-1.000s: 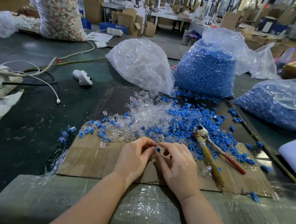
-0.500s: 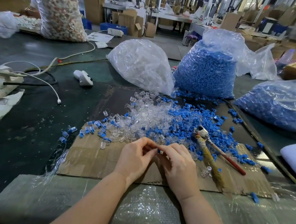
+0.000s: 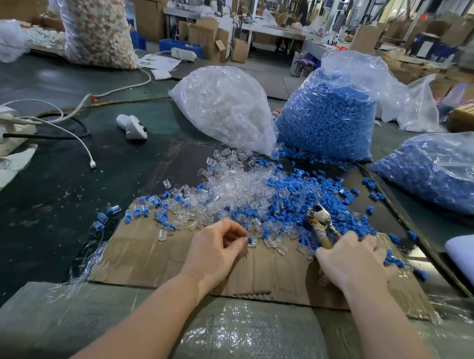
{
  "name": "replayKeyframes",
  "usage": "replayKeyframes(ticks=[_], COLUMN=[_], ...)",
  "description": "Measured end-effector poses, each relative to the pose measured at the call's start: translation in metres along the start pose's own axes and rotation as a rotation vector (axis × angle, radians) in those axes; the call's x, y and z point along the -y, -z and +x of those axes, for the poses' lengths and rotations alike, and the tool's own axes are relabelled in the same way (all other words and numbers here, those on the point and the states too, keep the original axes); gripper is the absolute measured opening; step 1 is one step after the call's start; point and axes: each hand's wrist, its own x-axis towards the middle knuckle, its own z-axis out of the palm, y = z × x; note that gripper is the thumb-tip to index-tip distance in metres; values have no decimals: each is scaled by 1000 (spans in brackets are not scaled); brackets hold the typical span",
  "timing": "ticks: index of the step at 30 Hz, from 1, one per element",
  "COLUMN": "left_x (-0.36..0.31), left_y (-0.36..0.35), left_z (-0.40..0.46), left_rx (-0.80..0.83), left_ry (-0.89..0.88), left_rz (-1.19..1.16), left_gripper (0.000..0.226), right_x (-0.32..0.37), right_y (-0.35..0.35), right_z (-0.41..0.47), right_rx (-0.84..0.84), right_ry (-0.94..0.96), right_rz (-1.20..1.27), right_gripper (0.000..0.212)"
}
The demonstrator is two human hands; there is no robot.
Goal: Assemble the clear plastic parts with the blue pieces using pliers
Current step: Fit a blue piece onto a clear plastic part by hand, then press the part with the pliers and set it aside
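My hands have split apart vs half a sec ago, when both met over one piece at the middle of the cardboard point(image 3: 163, 259). Now my right hand point(image 3: 353, 261) has gone out to the right and lies over the pliers point(image 3: 323, 222), fingers draped on the handles; can't tell if it's gripping yet, handles mostly hidden under it. The metal nose pokes out above my knuckles, worn and smeared w/ yellowish grime. My left hand point(image 3: 217, 247) stays near centre, fingers curled, pinching a small joined piece point(image 3: 250, 241) at the fingertips: blue end, clear end.

Loose pile point(image 3: 257, 193) sits just beyond both hands: clear parts glassy, little rounded cups; blue pieces matte, chunky. A few strays lie off the cardboard's left edge. Cardboard is brown, corrugated, torn at the near edge. Bubble wrap point(image 3: 242, 340) covers the desk point(image 3: 37, 202) edge under my forearms, shiny and crinkled. Behind the pile: crinkly bag of clear parts point(image 3: 223, 107), bag of blue pieces point(image 3: 326, 121) beside it, touching.
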Motion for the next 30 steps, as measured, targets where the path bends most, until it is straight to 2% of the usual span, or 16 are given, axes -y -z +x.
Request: replayKeyframes(ticks=[3, 9, 14, 16, 21, 24, 30], left_x=[-2, -11, -21, -24, -24, -21, -15], left_y=[1, 4, 8, 9, 14, 16, 20], left_z=[2, 6, 15, 20, 30, 32, 32], left_rx=[-12, 1, -18, -16, -50, -80, -86], left_ry=[17, 110, 152, 181, 263, 294, 351], left_rz=[5, -160, -262, -322, -407, -433, -441], left_gripper=[9, 10, 7, 7, 7, 9, 6], right_x=[-5, -5, 9, 18, 33, 37, 37], right_y=[0, 1, 11, 15, 24, 27, 35], right_z=[7, 9, -7, -16, -40, -48, -51], right_rx=[83, -10, -51, 33, 419, 537, 658], right_ry=[4, 28, 232, 334, 442, 444, 479], right_rz=[-34, -25, 158, 268, 650, 710, 675], right_gripper=[47, 54, 29, 25, 19, 18, 8])
